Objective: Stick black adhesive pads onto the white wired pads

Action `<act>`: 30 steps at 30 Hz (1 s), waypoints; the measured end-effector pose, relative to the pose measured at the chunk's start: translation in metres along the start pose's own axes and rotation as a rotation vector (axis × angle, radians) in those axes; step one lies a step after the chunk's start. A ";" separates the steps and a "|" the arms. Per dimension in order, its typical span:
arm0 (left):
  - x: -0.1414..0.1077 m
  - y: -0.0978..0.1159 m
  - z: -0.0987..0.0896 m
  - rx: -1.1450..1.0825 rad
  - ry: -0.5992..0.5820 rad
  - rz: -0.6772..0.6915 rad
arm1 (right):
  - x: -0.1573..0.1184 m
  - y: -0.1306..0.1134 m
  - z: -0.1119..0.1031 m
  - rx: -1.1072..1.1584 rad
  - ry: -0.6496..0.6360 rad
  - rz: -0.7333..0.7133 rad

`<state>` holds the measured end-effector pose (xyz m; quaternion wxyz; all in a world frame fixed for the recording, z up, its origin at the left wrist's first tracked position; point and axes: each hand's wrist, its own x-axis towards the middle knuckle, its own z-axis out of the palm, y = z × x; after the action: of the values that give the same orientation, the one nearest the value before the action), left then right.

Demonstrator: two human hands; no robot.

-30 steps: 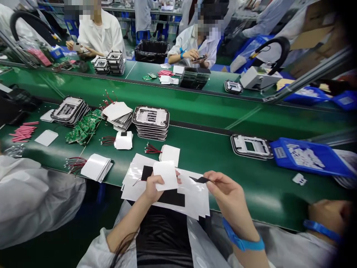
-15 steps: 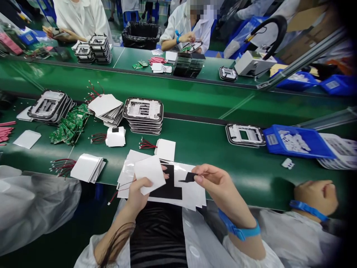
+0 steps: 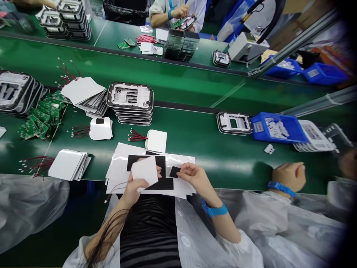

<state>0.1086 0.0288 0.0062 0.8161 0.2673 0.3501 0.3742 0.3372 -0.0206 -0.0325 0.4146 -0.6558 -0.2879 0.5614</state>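
Note:
In my left hand (image 3: pixel 137 185) is a flat white square pack (image 3: pixel 144 170), tilted, with thin red and black wires (image 3: pixel 115 188) trailing off its left side to a small white connector. My right hand (image 3: pixel 192 175), at the right, pinches a small black square piece (image 3: pixel 174 171) between thumb and fingertips, apart from the pack. Under both hands lie glossy white sheets (image 3: pixel 118 160) with black pieces (image 3: pixel 166 184) on them. Just behind these sheets sits a small stack of white wired packs (image 3: pixel 157 140). The left fingers behind the pack are partly hidden.
Stacked device frames (image 3: pixel 131 100), white wired packs (image 3: pixel 68 165) and green circuit boards (image 3: pixel 44 113) stand to the left. At right are a single frame (image 3: pixel 234 123), a blue bin (image 3: pixel 279 128) of white parts and a co-worker's hand (image 3: pixel 289 178). Another person works across the bench.
My view has tipped down and shifted right. The black piece, seen nearly edge-on and bent before, now shows its flat face. Both hands keep their holds.

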 end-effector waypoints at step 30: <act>0.021 -0.024 0.022 1.120 -0.715 0.069 | 0.019 -0.012 0.003 -0.079 -0.006 -0.058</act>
<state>0.1459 0.0282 -0.0049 0.6072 0.7696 0.1909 0.0498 0.3391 0.0019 -0.0319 0.4038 -0.6614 -0.3298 0.5392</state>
